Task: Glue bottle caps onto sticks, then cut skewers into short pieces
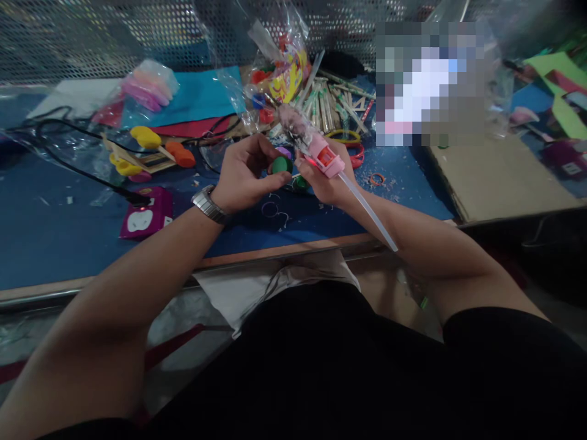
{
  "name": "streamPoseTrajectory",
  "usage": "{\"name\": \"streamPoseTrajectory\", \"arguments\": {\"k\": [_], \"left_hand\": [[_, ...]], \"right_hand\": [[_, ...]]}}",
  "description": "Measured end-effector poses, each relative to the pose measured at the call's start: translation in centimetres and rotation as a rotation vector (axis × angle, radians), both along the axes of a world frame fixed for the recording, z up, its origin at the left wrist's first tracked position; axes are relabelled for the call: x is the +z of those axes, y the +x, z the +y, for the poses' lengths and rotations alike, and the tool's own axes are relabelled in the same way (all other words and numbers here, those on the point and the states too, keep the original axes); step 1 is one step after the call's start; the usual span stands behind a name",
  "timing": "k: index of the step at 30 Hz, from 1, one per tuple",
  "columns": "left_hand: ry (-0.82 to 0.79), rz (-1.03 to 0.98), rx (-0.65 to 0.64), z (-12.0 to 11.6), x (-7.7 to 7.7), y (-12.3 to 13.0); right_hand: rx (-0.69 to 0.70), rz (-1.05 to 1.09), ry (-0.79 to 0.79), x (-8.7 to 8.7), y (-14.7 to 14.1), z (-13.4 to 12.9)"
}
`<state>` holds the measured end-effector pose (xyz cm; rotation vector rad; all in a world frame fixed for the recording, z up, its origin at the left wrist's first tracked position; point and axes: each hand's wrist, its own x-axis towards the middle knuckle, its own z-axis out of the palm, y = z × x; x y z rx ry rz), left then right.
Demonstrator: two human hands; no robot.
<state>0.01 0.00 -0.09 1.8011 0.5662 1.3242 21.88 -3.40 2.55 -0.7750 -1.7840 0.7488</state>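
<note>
While the left hand (245,174) pinches a green round piece (282,165) at frame centre, the right (325,177) wraps around a pink glue gun (328,160) just beside it. Both forearms angle inward from the lower corners — over a blue tabletop (68,244), with rolled sticks (323,107) upper centre and perforated mesh (137,36) along the top.
</note>
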Motion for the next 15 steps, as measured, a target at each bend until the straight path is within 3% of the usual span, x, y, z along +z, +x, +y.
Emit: {"name": "streamPoseTrajectory", "arguments": {"k": [8,15], "left_hand": [[0.004,0.016,-0.031,-0.7,0.7,0.1],[0.017,-0.020,0.021,-0.3,0.4,0.2]], "right_hand": [[-0.105,0.125,-0.060,-1.2,0.0,2.5],[-0.026,0.031,-0.120,0.7,0.1,-0.3]]}}
